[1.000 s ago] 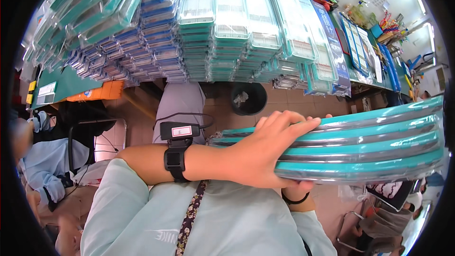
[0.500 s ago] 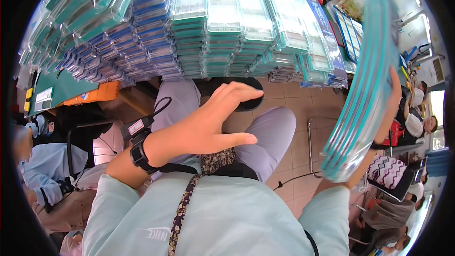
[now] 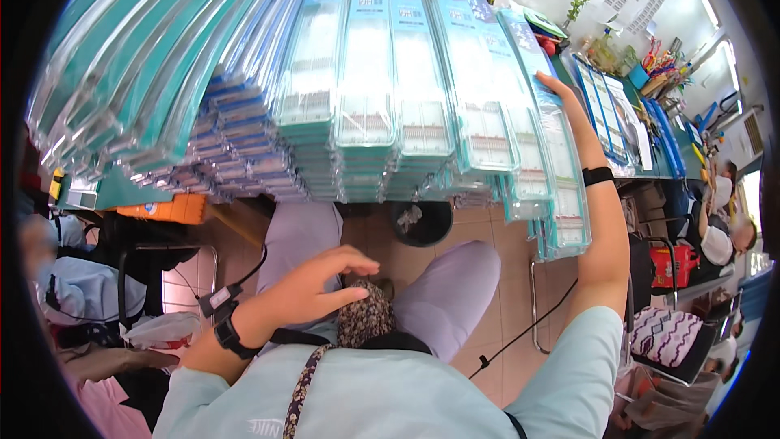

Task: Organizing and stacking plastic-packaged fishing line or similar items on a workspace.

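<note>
Long, flat clear plastic packs with teal edges (image 3: 425, 118) stand in tall stacks side by side across the table. At the right end of the row, my right hand (image 3: 562, 97) is on the outer side of the rightmost packs (image 3: 566, 187), a digit over their top; its other fingers are hidden behind them. My left hand (image 3: 321, 283) hovers over my lap, empty, thumb and fingers apart. It wears a black wristband (image 3: 231, 336) with a small cabled box (image 3: 218, 299). Blue-edged packs (image 3: 244, 126) are stacked left of the middle.
Beneath the table stands a dark round bin (image 3: 422, 228) with crumpled waste. An orange box (image 3: 166, 209) is at the left. A metal chair leg (image 3: 535, 309) and a black cable (image 3: 528, 329) lie to the right. Other people sit at both sides.
My right hand has carried a bundle of teal-edged packs forward and left, onto the right end of the row. My left hand has drawn back toward my lap.
</note>
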{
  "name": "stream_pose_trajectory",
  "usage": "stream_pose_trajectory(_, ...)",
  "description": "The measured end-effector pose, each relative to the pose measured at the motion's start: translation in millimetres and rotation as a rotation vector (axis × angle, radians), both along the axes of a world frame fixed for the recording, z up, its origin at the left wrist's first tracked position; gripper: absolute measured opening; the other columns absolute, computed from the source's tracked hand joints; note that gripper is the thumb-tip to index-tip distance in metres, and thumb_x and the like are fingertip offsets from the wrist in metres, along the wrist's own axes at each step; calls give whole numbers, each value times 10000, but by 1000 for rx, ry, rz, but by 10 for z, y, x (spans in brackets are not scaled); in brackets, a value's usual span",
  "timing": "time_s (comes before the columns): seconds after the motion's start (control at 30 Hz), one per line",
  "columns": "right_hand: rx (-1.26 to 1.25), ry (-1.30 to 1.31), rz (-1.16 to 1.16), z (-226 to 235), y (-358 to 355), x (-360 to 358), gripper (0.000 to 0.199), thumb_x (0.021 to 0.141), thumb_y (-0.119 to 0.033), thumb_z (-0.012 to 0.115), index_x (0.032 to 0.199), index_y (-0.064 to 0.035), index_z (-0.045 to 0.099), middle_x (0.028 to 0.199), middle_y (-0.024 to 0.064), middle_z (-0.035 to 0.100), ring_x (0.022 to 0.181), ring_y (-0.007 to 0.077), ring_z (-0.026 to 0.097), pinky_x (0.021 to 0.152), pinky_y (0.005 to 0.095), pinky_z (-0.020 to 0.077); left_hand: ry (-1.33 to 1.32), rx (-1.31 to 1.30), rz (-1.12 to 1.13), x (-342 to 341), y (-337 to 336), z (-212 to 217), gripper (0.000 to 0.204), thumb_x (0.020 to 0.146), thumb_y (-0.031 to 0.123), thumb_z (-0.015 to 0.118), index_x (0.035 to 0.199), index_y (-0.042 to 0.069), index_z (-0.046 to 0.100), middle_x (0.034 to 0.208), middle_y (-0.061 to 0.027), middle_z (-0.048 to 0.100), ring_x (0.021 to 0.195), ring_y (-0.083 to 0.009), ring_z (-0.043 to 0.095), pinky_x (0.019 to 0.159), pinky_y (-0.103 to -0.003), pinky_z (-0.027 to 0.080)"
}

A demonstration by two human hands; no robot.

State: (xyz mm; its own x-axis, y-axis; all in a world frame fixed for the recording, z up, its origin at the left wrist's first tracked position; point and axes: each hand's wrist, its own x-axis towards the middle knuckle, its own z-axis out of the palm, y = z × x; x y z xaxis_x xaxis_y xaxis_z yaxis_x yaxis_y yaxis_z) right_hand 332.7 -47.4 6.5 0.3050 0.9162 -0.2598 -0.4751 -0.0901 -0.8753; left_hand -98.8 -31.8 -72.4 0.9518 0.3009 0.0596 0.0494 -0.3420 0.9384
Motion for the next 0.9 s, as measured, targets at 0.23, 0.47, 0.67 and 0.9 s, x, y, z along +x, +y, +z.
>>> stream_pose_trajectory(0.23, -11, 2, 27, -130, 336, 185, 390, 839, -229, 633, 1115, 40, 570, 982, 155, 662, 773, 199, 680, 648, 287, 570, 46, -142, 167, -11, 55, -191, 279, 859, 75, 613, 1133, 42, 567, 1079, -94, 579, 1017, -206, 563, 897, -327, 435)
stream_pose_trajectory(0.47, -30, -97, -12, -111, 374, 172, 360, 843, -269, 649, 1073, 5, 605, 983, 103, 658, 798, 147, 664, 677, 245, 541, 91, -169, 99, 138, 38, -239, 260, 876, 80, 607, 1131, 46, 573, 1049, -85, 584, 982, -189, 571, 860, -304, 449)
stream_pose_trajectory(0.67, 17, -146, 35, -196, 192, 171, 584, 931, -477, 478, 1206, 34, 547, 1090, 122, 636, 872, 165, 651, 743, 265, 528, 128, -195, 81, 196, 24, -287, 260, 870, 68, 594, 1128, 38, 573, 1076, -100, 588, 1015, -206, 567, 905, -330, 437)
stream_pose_trajectory(0.9, 267, -336, -170, -573, -846, -76, 684, 964, -537, 323, 1363, 13, 390, 1349, 167, 455, 1249, 233, 442, 1039, 351, 347, 79, -197, 70, 155, 37, -437, 240, 880, 36, 580, 1120, 35, 576, 1034, -88, 580, 989, -188, 572, 866, -299, 448)
